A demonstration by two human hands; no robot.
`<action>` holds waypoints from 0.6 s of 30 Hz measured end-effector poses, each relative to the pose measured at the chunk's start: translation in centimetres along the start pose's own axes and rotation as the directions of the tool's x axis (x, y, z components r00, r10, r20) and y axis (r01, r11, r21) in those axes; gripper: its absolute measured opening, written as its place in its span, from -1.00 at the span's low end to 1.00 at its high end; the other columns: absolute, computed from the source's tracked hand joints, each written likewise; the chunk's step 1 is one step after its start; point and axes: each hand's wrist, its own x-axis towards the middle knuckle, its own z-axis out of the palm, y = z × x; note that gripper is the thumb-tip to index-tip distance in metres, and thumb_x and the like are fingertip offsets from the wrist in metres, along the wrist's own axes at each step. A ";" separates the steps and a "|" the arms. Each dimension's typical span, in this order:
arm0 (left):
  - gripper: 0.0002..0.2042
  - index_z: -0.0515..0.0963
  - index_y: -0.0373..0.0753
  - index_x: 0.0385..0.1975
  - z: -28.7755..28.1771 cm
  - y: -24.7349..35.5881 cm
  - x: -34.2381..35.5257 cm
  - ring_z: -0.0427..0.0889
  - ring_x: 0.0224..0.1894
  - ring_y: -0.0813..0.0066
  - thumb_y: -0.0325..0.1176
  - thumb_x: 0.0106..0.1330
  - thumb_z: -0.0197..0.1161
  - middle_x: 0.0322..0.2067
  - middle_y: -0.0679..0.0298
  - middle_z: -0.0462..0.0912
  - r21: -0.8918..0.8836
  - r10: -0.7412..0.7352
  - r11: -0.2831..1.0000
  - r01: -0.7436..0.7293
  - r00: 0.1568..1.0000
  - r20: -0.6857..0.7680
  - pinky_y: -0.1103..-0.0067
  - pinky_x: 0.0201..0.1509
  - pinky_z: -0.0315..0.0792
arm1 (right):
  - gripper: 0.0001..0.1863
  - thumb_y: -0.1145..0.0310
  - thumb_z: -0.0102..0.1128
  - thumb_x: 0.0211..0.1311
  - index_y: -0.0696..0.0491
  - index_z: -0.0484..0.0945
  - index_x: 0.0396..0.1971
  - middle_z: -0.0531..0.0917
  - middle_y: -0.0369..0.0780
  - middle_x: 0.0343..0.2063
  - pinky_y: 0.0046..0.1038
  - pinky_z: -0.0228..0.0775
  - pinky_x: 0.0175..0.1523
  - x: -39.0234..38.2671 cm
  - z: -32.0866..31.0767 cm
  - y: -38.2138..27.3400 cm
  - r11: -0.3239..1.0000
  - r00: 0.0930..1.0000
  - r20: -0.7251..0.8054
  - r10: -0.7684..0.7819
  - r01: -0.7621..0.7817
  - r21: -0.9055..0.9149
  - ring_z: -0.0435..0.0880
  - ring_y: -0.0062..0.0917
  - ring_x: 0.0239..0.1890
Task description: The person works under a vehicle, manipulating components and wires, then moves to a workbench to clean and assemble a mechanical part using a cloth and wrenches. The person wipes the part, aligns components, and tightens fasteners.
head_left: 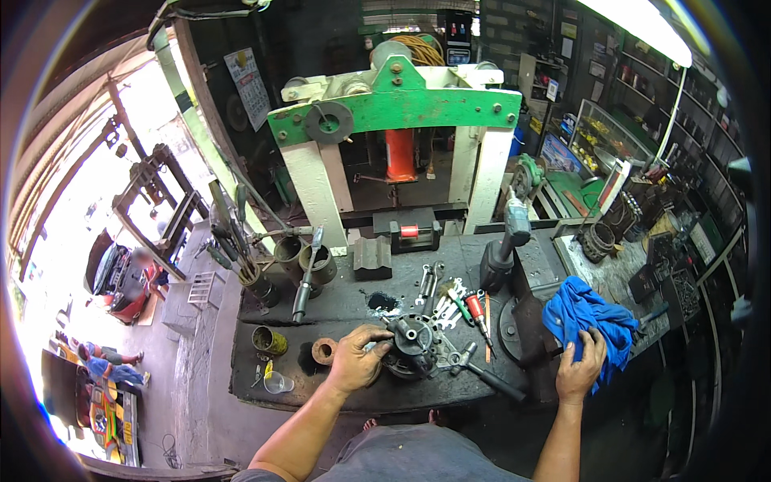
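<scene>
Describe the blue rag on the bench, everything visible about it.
The crumpled bright blue cloth rag lies bunched in soft folds at the right end of the dark, oily metal workbench. It looks like thin cotton fabric. The person's right hand rests on its lower edge, fingers pressing into the cloth.

Both bare forearms enter from lower edge. Left hand [357,357] cupped, fingers curled, palm down. Right hand [580,365] reaches forward, fingers bent and gripping.
</scene>
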 end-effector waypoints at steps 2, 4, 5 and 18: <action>-0.70 0.74 -0.33 0.10 0.0 -0.2 0.0 0.80 0.05 0.34 -0.40 0.45 0.55 -0.02 0.14 0.86 -0.047 -0.084 0.995 0.083 0.996 -0.010 0.42 0.21 0.61 | -0.61 0.45 0.39 0.27 0.28 0.69 0.06 0.65 0.13 0.23 0.04 0.38 0.47 -0.1 0.0 0.0 1.000 1.000 -0.006 -0.001 0.001 0.010 0.58 0.11 0.32; -0.72 0.74 -0.31 0.08 0.0 -0.4 0.0 0.79 0.04 0.31 -0.42 0.44 0.54 -0.02 0.16 0.83 -0.262 -0.195 0.947 0.187 0.981 -0.002 0.42 0.21 0.59 | -0.62 0.45 0.39 0.27 0.27 0.69 0.06 0.65 0.13 0.22 0.04 0.38 0.47 0.0 0.1 0.1 1.000 1.000 -0.008 0.002 -0.001 0.011 0.58 0.11 0.32; -0.72 0.74 -0.31 0.07 0.0 -0.4 0.1 0.78 0.05 0.32 -0.42 0.43 0.55 -0.02 0.17 0.83 -0.198 -0.165 0.967 0.158 0.986 -0.018 0.42 0.22 0.59 | -0.62 0.45 0.39 0.27 0.27 0.70 0.06 0.66 0.13 0.22 0.04 0.38 0.47 0.0 0.2 0.1 1.000 1.000 -0.017 -0.003 0.003 0.018 0.58 0.11 0.32; -0.67 0.76 -0.32 0.00 0.2 1.1 0.1 0.75 -0.01 0.44 -0.19 0.45 0.60 -0.07 0.23 0.84 0.092 0.000 0.996 0.003 0.999 -0.033 0.50 0.15 0.56 | -0.53 0.32 0.47 0.27 0.15 0.68 0.15 0.70 0.05 0.05 -0.05 0.52 0.29 -4.1 2.2 -5.5 0.891 0.902 0.313 -0.298 0.145 0.431 0.68 -0.01 0.14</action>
